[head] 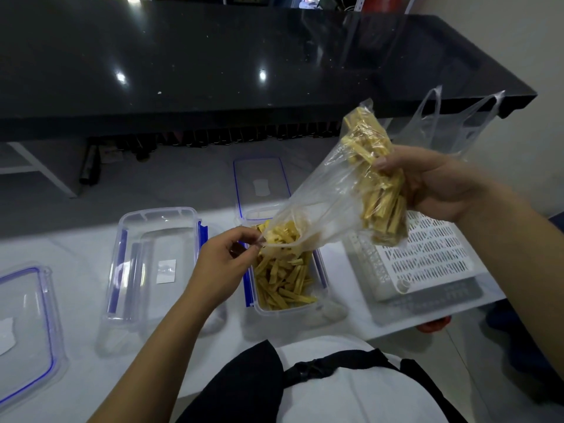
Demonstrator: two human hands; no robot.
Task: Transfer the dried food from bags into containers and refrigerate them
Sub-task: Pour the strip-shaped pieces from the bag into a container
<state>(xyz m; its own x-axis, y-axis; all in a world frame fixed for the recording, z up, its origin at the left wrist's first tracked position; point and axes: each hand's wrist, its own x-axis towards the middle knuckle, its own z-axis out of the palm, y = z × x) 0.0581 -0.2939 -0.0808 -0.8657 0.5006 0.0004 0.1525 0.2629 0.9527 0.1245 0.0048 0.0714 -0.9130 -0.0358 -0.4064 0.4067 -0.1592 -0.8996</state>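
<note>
Nearest the person, a loose lid [27,331] lies at the left edge of the white counter [351,325], and just beyond it stands an empty clear container [152,267] with blue clips. The left hand [222,264] pinches the rim of the clear bag [323,196] at its mouth, holding it open over the middle container [287,279], which is already well filled with yellow dried strips [280,285]. The right hand [436,184] grips the bag's raised closed end, fingers curled round a thick clump of strips not yet tipped out. A white slatted tray [427,257] sits to the right, a second lid [262,184] lies behind the filling container, and an empty carrier bag [442,123] stands further back beneath the black worktop [213,71]. Assessment: transfer is partly done; the bag holds a good share, lids are off, and no refrigeration has begun.
</note>
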